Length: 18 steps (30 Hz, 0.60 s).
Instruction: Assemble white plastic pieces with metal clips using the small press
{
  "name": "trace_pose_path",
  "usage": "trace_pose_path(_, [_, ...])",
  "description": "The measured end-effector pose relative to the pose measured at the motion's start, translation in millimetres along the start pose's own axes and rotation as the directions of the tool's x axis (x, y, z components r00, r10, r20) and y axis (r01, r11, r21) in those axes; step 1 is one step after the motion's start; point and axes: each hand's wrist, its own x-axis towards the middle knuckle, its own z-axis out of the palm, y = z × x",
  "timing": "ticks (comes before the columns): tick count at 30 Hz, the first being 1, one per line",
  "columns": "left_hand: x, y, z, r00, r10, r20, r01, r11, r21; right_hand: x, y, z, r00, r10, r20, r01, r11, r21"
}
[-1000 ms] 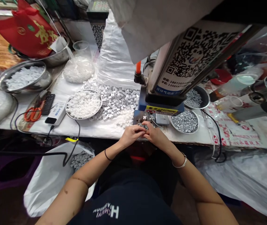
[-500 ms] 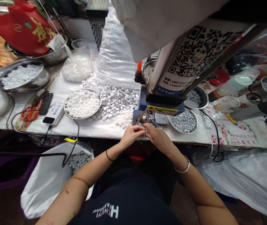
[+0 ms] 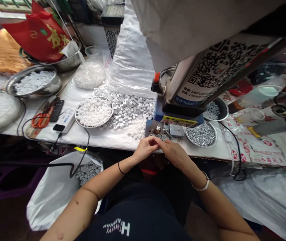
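Silver metal pins point(image 3: 160, 136) lie heaped on the dark plate point(image 3: 149, 126), just beyond the fingertips; long axes mixed | left hand point(image 3: 146, 147) and right hand point(image 3: 174, 152): fingertips together; anything pinched between is hidden, cannot tell | white cross-shaped piece point(image 3: 158, 128) sits past the heap; neither hand clearly nearer

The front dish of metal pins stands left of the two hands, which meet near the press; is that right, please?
Wrong side: the head view shows the dish to the right of the left hand and right hand, which meet near the press.
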Motion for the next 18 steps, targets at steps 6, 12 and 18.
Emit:
trace_pose_path(6, [3, -6, 1.9, 0.998, -0.053, -0.036, 0.046, 0.982, -0.183, -5, 16, 19, 0.992, 0.027, -0.126, -0.005, 0.985, 0.171])
trace_pose_path(12, [0, -10, -5.2, 0.992, -0.095, -0.087, 0.075, 0.975, -0.207, -6, 18, 28, 0.973, 0.123, -0.195, -0.078, 0.971, 0.225])
trace_pose_path(18, [-3, -6, -3.8, 0.996, -0.043, -0.075, 0.034, 0.992, -0.126, -6, 13, 27, 0.985, 0.099, -0.141, -0.074, 0.982, 0.175])
